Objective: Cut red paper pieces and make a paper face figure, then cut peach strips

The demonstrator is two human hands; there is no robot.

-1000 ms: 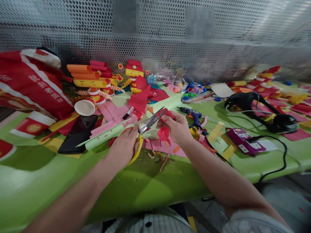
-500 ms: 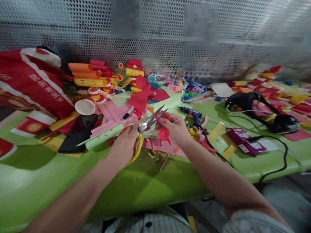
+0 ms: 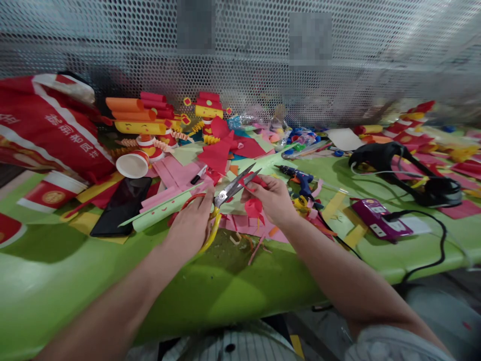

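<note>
My left hand (image 3: 193, 220) is closed on the scissors (image 3: 221, 196), which have one red and one yellow handle loop. The blades point up and to the right, parted a little, with red paper at their tips. Between the thumb and fingers of my right hand (image 3: 273, 198) is a piece of red paper (image 3: 254, 206), part of which hangs below the fingers. Pink paper (image 3: 240, 223) and thin scraps lie on the green table under both hands. A rolled light green sheet (image 3: 156, 214) rests left of the scissors.
At the left are a phone (image 3: 122, 206), paper cups (image 3: 52, 193) and a red bag (image 3: 56, 130). Paper figures (image 3: 208, 111) stand behind. On the right lie a blue glue gun (image 3: 298, 178), a purple power socket (image 3: 380, 219) with a black cable, and a black device (image 3: 406, 173).
The scissor blades have opened slightly. Both hands keep nearly the same place and hold the same things.
</note>
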